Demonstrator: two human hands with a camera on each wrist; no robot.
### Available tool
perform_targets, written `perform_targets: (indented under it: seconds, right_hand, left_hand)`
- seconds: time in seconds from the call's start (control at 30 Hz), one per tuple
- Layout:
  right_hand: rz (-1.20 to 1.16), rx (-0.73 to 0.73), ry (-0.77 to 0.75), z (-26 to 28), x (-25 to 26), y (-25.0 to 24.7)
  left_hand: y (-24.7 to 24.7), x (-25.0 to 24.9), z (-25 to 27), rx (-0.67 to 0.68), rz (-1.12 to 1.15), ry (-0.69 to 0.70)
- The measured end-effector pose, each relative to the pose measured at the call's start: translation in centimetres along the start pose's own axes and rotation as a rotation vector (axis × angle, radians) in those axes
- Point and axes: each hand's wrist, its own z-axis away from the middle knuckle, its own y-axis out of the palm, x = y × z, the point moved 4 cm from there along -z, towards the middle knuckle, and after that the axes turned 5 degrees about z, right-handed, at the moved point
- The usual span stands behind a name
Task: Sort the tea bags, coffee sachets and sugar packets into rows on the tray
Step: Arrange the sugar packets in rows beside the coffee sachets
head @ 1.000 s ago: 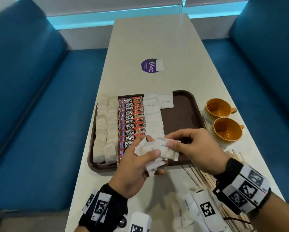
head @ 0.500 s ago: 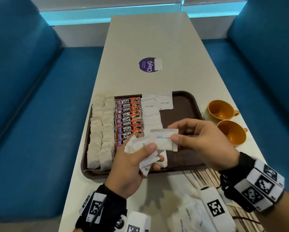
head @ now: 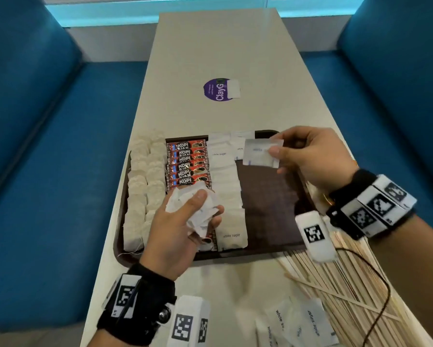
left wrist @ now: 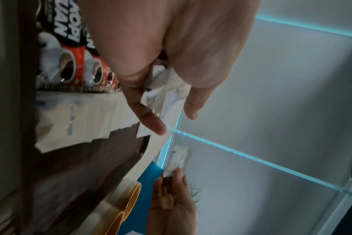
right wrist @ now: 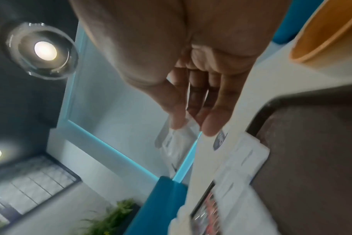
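Right hand grip pinches one sugar packet; left hand grip clutches packet bunch, count unclear.

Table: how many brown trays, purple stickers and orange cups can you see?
Brown plastic tray: 1
Round purple sticker: 1
Orange cups: 2
Total: 4
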Motion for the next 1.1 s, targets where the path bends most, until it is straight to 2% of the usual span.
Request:
perform_targets:
  seconds: [0.13,0.37,0.53,0.7,1.0,1.1]
  right_hand:
    - [0.276,-0.015,-0.011,-4.8,-0.3,0.0]
    - [0.432,0.082,0.155,-9.9,-4.0,4.0]
    - [0.522,0.065,0.156,-11.4,-5.5,4.5]
    - [0.535,0.03,0.131,-12.1,-5.1,4.2]
    - [0.524,0.037,0.171,-11.8,-5.4,4.1]
    - [0.509,-0.031,0.127,-11.6,-4.6,3.6]
  left_hand:
    - [-1.6,-0.9,-1.3,0.016,0.042,-0.034]
    - [-1.3,-0.8,-3.0,0.046,-0.005,-0.033]
    - [-0.9,-0.4,-3.9,0.062,-0.06,-0.019]
    - [-0.6,-0.2,-4.0,0.086,-0.121,-0.009]
    - [-0.5,0.0,-4.0,0.071,-0.143,0.0]
    - [-0.3,-0.1,-4.1,0.08,-0.154,0.007]
